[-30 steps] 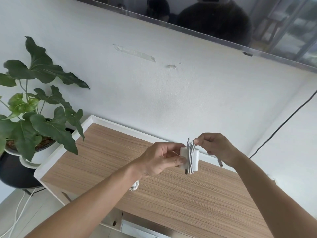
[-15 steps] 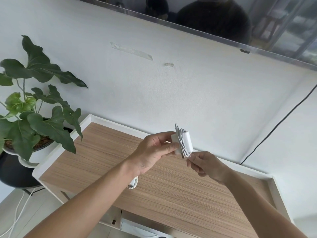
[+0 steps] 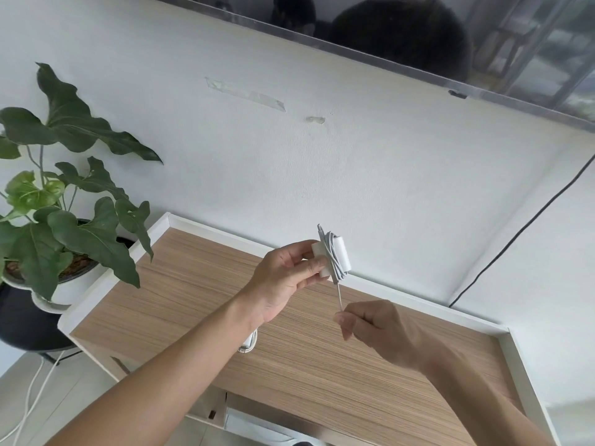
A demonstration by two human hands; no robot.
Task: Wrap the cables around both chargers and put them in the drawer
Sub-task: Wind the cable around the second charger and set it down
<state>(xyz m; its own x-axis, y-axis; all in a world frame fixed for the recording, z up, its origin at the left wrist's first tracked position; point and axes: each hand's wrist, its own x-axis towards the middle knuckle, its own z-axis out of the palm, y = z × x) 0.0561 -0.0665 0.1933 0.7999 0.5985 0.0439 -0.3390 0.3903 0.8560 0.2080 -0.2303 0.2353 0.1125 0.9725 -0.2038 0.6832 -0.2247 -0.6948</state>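
Note:
My left hand (image 3: 286,281) holds a white charger (image 3: 339,257) up above the wooden table top (image 3: 193,297), with its white cable wound several times around the body. A short straight tail of that cable (image 3: 339,296) runs down from the charger to my right hand (image 3: 370,326), which pinches its end. A second white charger (image 3: 248,341) lies on the table, mostly hidden under my left forearm. Below the table's front edge an open drawer (image 3: 257,423) shows partly.
A potted plant (image 3: 61,226) with large green leaves stands left of the table on a dark stand. White cables (image 3: 29,400) trail on the floor there. A black cable (image 3: 521,233) runs down the wall at right. A raised white rim (image 3: 521,378) borders the table.
My right hand has gone from above the charger, around it, to below it, laying on another turn and pulling the cable tail down. The charger rose slightly in my left hand.

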